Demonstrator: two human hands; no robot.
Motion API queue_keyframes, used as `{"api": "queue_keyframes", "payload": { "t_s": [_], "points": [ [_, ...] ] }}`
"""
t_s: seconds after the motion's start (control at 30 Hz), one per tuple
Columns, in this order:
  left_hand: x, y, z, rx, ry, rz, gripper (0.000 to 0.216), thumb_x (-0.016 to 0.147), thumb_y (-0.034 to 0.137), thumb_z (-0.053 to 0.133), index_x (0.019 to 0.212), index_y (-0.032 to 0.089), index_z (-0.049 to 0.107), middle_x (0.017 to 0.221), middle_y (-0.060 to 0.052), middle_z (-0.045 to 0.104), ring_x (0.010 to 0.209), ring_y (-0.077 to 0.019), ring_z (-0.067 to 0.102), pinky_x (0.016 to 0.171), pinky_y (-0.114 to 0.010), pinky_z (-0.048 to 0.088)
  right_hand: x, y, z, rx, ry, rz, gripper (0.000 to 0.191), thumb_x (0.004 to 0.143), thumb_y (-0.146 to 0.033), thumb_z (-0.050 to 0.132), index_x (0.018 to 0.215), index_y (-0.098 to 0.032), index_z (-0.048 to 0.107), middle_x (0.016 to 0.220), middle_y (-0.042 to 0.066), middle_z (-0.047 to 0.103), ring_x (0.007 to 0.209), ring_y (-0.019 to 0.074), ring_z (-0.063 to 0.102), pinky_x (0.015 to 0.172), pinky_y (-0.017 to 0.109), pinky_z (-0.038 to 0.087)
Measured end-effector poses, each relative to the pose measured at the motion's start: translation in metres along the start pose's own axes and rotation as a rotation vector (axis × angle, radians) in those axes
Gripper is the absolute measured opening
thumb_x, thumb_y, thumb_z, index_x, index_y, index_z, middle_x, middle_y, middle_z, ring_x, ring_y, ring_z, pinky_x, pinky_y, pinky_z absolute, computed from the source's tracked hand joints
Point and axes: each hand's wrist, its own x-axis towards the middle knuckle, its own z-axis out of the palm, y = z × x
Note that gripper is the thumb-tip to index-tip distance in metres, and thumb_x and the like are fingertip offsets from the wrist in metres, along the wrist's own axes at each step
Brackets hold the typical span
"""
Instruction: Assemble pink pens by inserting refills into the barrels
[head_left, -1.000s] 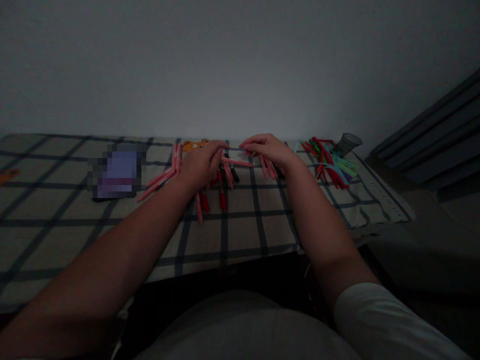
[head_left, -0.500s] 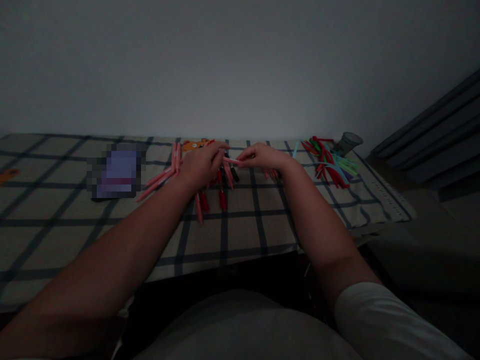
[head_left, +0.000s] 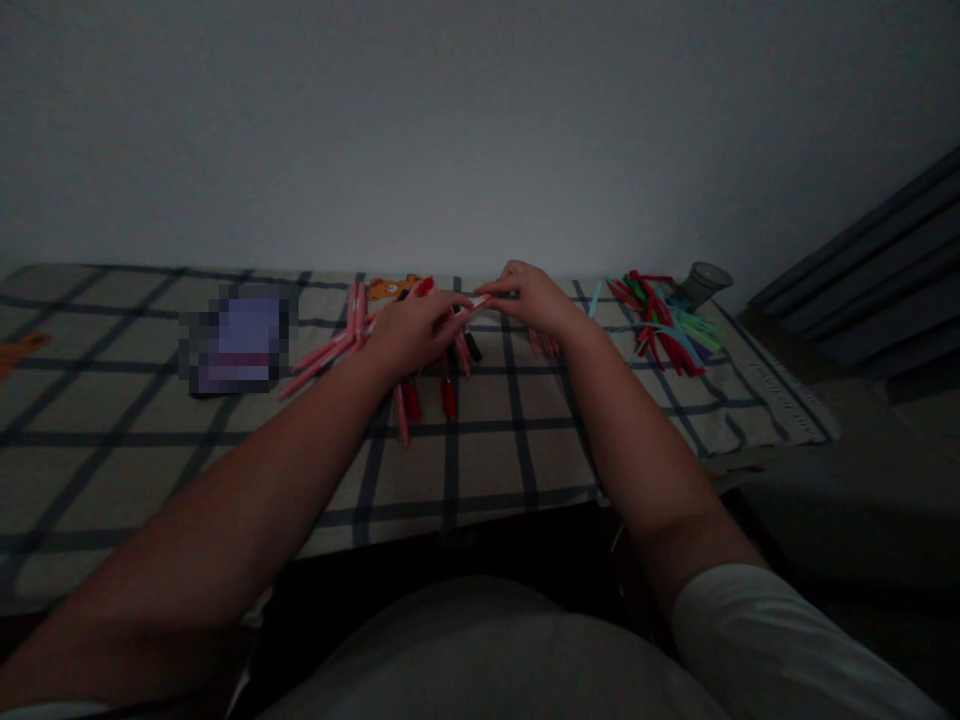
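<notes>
Above the far part of the table, my left hand (head_left: 418,330) and my right hand (head_left: 534,298) are close together. Between their fingertips they pinch a slim pink pen (head_left: 480,301), with a whitish part showing near its right end. Several more pens lie around and beneath my left hand, among them a red pen (head_left: 448,398), a black pen (head_left: 472,346) and a pink pen (head_left: 403,415). To the left rests a group of pink pens (head_left: 322,352). Another small pink group (head_left: 543,343) lies below my right hand, partly hidden by its wrist.
A checked cloth (head_left: 487,460) covers the table against the wall. On the left is a blurred-out purple item (head_left: 244,340). An orange bear-shaped piece (head_left: 386,289) lies at the back. Colourful strips (head_left: 667,335) and a mesh cup (head_left: 703,285) occupy the right end.
My right hand has risen a little, and the pink pen now slants up to the right where it was nearly level. My left fingers have stretched toward the right hand.
</notes>
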Motion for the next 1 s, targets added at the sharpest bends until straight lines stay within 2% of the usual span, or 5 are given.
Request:
{"api": "queue_keyframes", "payload": {
  "t_s": [0.23,0.43,0.6,0.93,1.0],
  "points": [
    [0.001,-0.001,0.001,0.082,-0.072,0.021,0.045,0.113,0.042,0.052,0.138,0.025,0.086,0.115,-0.011,0.089,0.107,-0.0316,0.081,0.082,-0.039,0.05,-0.003,-0.005,0.005,0.202,-0.007,0.07,0.018,0.093,-0.022,0.085,0.106,-0.026,0.096,0.11,0.008,0.09,0.11,0.0306,0.08,0.108,0.045,0.06],
    [0.001,-0.003,0.003,0.107,-0.084,0.069,0.038,0.111,0.04,0.056,0.129,0.028,0.088,0.116,-0.008,0.089,0.11,-0.0302,0.082,0.083,-0.038,0.05,-0.005,-0.007,0.01,0.32,0.028,0.1,0.021,0.095,-0.021,0.083,0.112,-0.023,0.096,0.124,0.011,0.091,0.12,0.0302,0.083,0.118,0.049,0.06],
    [0.002,-0.001,0.002,0.122,-0.12,0.107,0.041,0.111,0.038,0.057,0.138,0.027,0.086,0.126,-0.01,0.089,0.115,-0.0305,0.082,0.09,-0.039,0.054,-0.001,-0.007,0.011,0.371,0.065,0.141,0.018,0.099,-0.027,0.081,0.109,-0.022,0.095,0.125,0.011,0.091,0.121,0.0277,0.083,0.12,0.047,0.059],
    [-0.002,-0.005,0.005,0.143,-0.168,0.122,0.051,0.108,0.044,0.063,0.157,0.033,0.077,0.145,-0.007,0.084,0.135,-0.0333,0.077,0.106,-0.043,0.057,-0.001,-0.021,0.005,0.438,0.13,0.338,0.023,0.098,-0.025,0.081,0.116,-0.015,0.091,0.115,0.012,0.09,0.1,0.0214,0.08,0.097,0.035,0.065],
    [-0.003,-0.008,0.006,0.112,-0.156,0.149,0.054,0.108,0.044,0.062,0.16,0.034,0.074,0.145,-0.006,0.083,0.135,-0.0313,0.077,0.103,-0.041,0.057,-0.001,-0.025,0.002,0.472,0.153,0.395,0.022,0.097,-0.022,0.08,0.116,-0.015,0.09,0.115,0.011,0.09,0.096,0.0193,0.079,0.088,0.031,0.063]
  ]
}}
